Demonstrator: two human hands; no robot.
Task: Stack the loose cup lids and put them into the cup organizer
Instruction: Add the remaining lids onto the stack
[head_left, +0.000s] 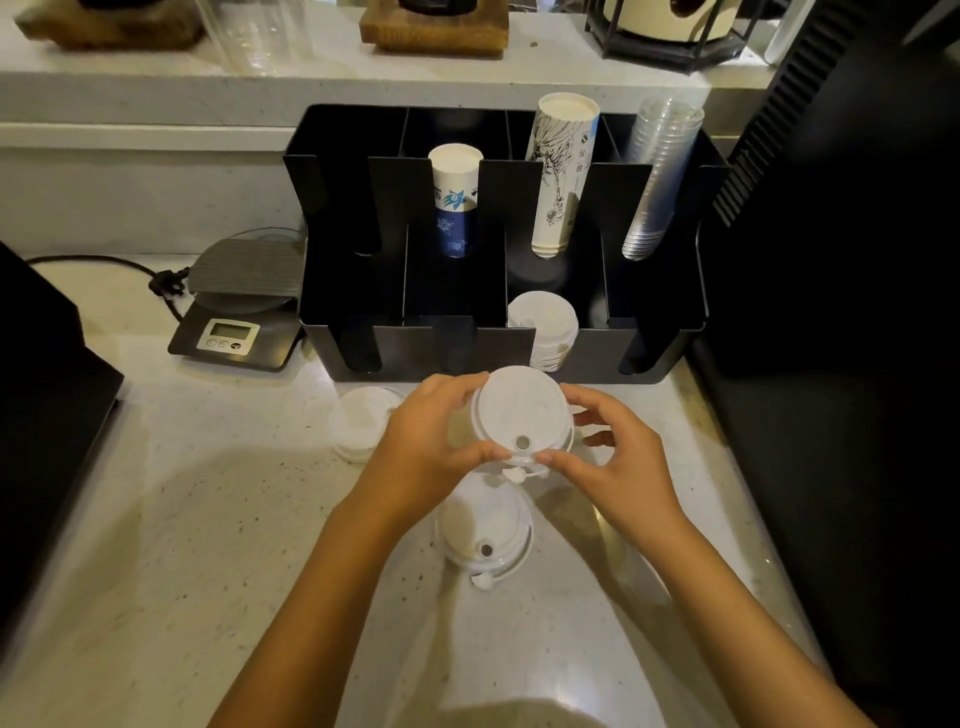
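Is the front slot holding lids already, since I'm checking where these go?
Yes, a stack of white lids sits in a front compartment of the black organizer.

Both hands, left hand (426, 436) and right hand (618, 457), grip a white lid stack (519, 415) above the table (208, 519), just before the black cup organizer (670, 353); another lid (483, 530) lies below.

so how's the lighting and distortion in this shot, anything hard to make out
Head view: warm, dim light; both arms throw soft shadows on the counter. Wide-angle bend curves the organizer edges. The white lids held by the left hand and right hand look washed out; dark machines at both sides lose detail.
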